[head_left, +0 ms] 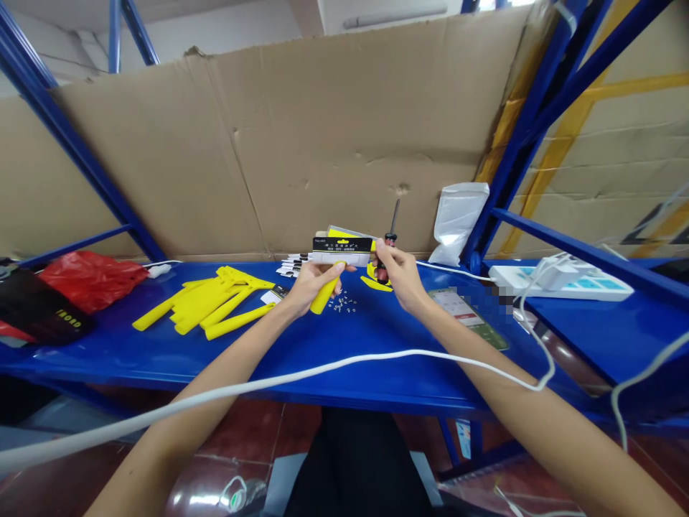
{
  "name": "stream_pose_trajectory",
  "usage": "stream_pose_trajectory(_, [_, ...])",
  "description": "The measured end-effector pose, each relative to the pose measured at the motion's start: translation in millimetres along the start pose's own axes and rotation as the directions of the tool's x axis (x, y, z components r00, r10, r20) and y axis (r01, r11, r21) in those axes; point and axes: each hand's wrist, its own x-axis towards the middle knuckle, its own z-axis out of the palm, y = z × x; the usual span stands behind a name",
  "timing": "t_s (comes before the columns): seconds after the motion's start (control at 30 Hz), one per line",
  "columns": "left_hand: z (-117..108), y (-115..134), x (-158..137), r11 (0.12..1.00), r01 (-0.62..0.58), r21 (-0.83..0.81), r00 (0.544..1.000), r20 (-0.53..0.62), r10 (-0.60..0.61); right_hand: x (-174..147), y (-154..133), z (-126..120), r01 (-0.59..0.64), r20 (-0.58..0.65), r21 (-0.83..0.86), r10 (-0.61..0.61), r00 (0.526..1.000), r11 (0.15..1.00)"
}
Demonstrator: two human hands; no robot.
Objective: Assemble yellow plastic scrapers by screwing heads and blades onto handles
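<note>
Gripping a smooth, rounded yellow handle (324,296), the left hand (311,283) also steadies the lower edge of a flat rectangular card (334,245), black above and pale below, raised over the middle of the blue metal shelf (377,334) towards its back edge. The right hand (401,273), just beside it, has thumb and finger closed at the card's right end, while a screwdriver (382,273) with a chunky red-and-black handle sits in the same hand, its thin steel shaft pointing up. Below the hands lie small metal bits (344,304), loosely scattered, and a flat yellow piece (377,284) lies just behind them. Towards the left side of the shelf is a heap of matte yellow, T-shaped handles (207,305), their round grips aimed at the front edge; thin black-and-white strips (293,264) lie at the back edge. A crinkled, glossy red plastic bag (89,280) fills the back left corner beside a soft black bag (40,309). At the back right a wrinkled white pouch (460,222) leans on creased brown cardboard (323,122). A smooth white cable (323,368) sags across the front edge, over the right forearm.
</note>
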Motion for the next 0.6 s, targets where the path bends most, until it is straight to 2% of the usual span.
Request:
stream_pose_trajectory(0.23, [-1,-8,2,1.0,-0.001,0.012,0.999,0.044,0.0,-12,-6,6,0.018,0.08,-0.041,-0.015,0.997,0.999])
stream_pose_trajectory(0.43, [3,-11,3,0.999,0.032,-0.039,0.999,-0.013,-0.033,-8,-5,5,-0.035,-0.005,0.075,0.035,0.999,0.997])
stream_pose_trajectory(0.6, [7,-15,5,1.0,0.025,0.004,0.998,-0.062,-0.025,-8,-8,6,-0.113,-0.077,0.177,0.128,0.989,0.978])
